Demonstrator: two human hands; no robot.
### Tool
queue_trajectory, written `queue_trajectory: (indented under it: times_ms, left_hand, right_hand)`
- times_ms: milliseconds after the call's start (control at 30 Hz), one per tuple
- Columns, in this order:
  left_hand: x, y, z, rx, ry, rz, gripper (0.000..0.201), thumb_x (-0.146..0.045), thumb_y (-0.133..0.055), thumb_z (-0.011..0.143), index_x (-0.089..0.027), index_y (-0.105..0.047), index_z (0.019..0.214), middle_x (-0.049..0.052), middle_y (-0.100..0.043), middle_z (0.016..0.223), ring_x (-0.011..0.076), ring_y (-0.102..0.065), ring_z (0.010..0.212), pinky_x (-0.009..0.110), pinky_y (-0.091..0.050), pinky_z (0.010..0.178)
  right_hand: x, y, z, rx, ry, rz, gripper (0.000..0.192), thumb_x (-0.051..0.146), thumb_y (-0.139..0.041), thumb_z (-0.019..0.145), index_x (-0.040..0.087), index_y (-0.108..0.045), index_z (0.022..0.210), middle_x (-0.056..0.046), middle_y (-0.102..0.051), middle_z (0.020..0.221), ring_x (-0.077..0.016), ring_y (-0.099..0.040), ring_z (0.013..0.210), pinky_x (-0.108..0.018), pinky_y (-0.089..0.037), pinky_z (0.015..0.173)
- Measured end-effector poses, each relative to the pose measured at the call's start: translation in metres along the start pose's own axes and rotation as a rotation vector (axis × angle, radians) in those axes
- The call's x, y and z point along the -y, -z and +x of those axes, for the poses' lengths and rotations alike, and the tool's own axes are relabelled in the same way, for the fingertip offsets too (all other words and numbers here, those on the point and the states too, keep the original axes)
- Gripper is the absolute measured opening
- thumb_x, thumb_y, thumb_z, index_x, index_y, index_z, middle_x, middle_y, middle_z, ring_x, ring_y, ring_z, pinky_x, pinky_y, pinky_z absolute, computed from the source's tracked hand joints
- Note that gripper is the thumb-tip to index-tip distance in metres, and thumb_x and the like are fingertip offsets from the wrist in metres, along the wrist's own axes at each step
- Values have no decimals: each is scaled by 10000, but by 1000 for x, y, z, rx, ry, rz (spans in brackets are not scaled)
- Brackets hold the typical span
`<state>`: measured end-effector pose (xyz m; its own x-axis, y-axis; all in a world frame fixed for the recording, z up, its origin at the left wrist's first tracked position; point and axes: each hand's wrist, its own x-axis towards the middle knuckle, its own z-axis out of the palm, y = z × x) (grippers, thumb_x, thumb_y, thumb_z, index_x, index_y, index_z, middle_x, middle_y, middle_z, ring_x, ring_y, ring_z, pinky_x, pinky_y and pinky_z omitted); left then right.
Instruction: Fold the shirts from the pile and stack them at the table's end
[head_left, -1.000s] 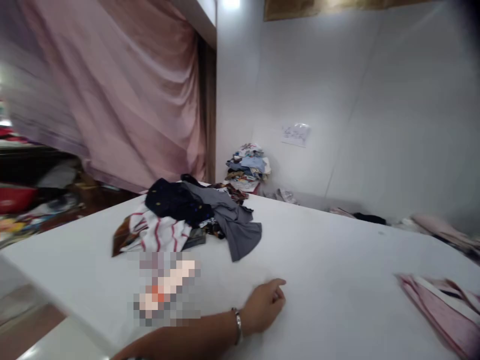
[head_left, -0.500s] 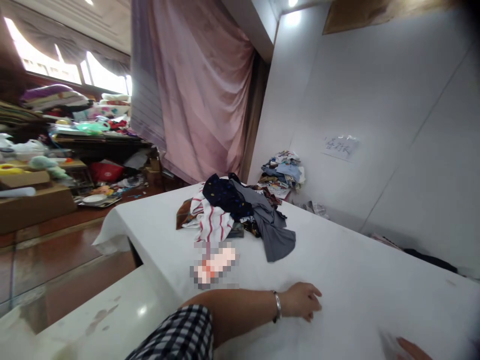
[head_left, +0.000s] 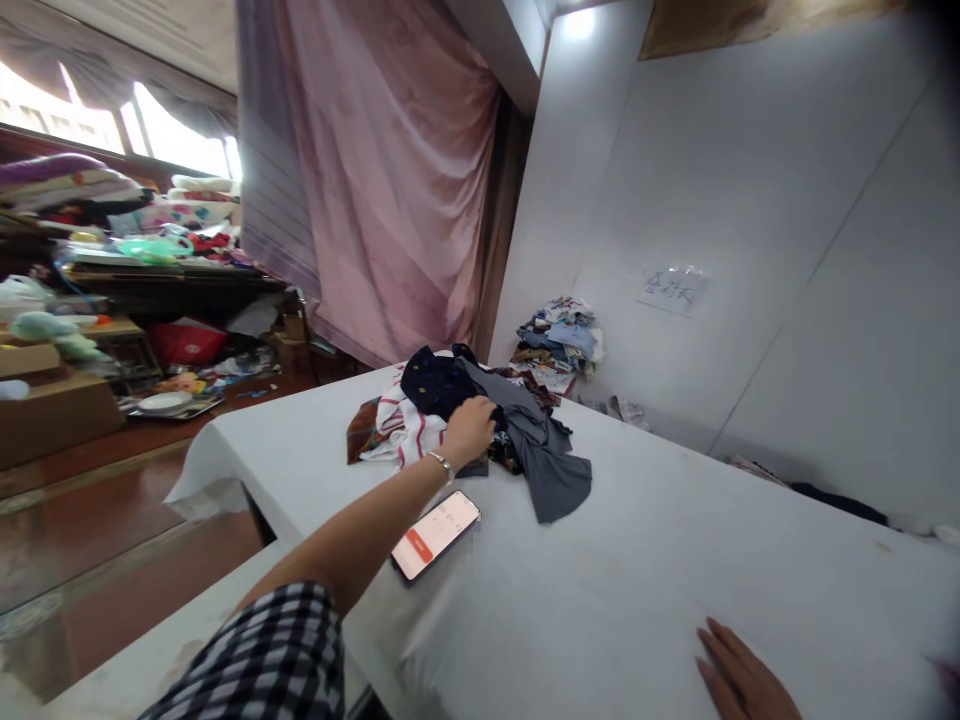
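My left hand (head_left: 469, 427), with a bracelet at the wrist, is stretched out over the pile of clothes (head_left: 480, 425) on the white table (head_left: 637, 560). Its fingers lie on the dark navy and grey garments; whether they grip the cloth is not clear. The pile holds a red-striped white garment (head_left: 405, 435), a navy piece and a grey shirt (head_left: 551, 465). My right hand (head_left: 739, 675) rests flat on the table at the bottom right, holding nothing. A phone (head_left: 436, 534) with a lit screen lies on the table just under my left forearm.
A second heap of clothes (head_left: 559, 345) sits against the white wall behind the table. A pink curtain (head_left: 390, 180) hangs at the back. Cluttered shelves and boxes (head_left: 90, 300) fill the left side across a brown floor. A paper label (head_left: 671, 288) is stuck on the wall.
My left hand has lifted off the bare table and reached forward onto the clothes pile. My right hand has slid further into view at the bottom right.
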<state>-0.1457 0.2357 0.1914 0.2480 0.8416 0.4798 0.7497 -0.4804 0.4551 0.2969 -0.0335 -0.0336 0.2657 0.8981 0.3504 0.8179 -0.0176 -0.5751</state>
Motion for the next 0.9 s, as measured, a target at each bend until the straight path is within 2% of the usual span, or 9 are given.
queue_trajectory:
  times_ms: [167,333,400,467,600,667,733,833,900]
  left_hand:
    - [41,30,2,-194,102,335,451,-328,-522,866,-153,-554,1281,157,-493,1405,329,-413,1308,498,-333,1085]
    - [65,33,-18,-259,367,401,742,-493,-544,832,-120,-340,1440,199,-314,1544,349,-260,1423,547,-279,1106]
    - [72,30,-29,-227,457,341,832,-547,-548,809,-110,-275,1463,215,-302,1546,351,-284,1416,532,-326,1081]
    - [81,26,-40,-114,505,276,841,-567,-550,795,-110,-283,1449,227,-385,1495,357,-402,1348,495,-417,1004]
    - [95,26,-49,89,531,282,569,-428,-554,815,-135,-486,1298,188,-628,1242,336,-611,1119,411,-505,833]
    - [94,31,-47,79,529,326,434,-331,-529,826,-135,-566,1211,194,-644,1204,352,-596,1133,436,-492,864]
    - [84,36,-39,-14,482,380,417,-259,-485,837,-138,-570,1226,197,-586,1300,367,-511,1239,493,-432,970]
    - [55,34,-18,-210,233,410,464,-224,-437,859,-166,-522,1311,134,-490,1429,311,-419,1325,470,-335,1095]
    - [33,22,2,-182,24,367,435,-238,-432,876,-182,-545,1292,92,-504,1418,253,-453,1295,381,-346,1106]
  right_hand:
    - [6,1,-4,-32,-45,-23,453,580,-643,659,736,-538,1071,126,-612,1288,-297,-531,1242,-409,-418,1041]
    - [11,4,-5,-67,-35,-19,408,574,-631,683,701,-573,1066,134,-621,1276,-311,-540,1232,-446,-404,1067]
    - [15,7,-5,-70,-17,-36,355,570,-611,714,628,-628,1064,107,-629,1275,-318,-543,1231,-469,-418,1069]
    - [20,10,-4,-36,-4,-67,338,555,-580,759,503,-687,1076,51,-628,1293,-329,-534,1244,-506,-406,1089]
    - [29,15,-4,32,-5,-133,424,526,-545,812,299,-713,1129,-42,-601,1337,-342,-518,1270,-545,-397,1098]
    - [30,15,-4,34,-1,-137,440,526,-544,814,279,-710,1138,-52,-595,1344,-337,-510,1281,-541,-390,1107]
    - [29,12,-4,26,-2,-115,424,528,-550,806,303,-715,1126,-41,-602,1337,-331,-506,1285,-535,-386,1113]
    - [28,7,-5,-26,-15,-72,370,531,-556,788,386,-722,1084,0,-623,1308,-325,-508,1280,-519,-395,1111]
    - [30,6,-6,-51,-22,-61,347,521,-558,785,422,-719,1076,21,-628,1299,-321,-505,1281,-508,-398,1112]
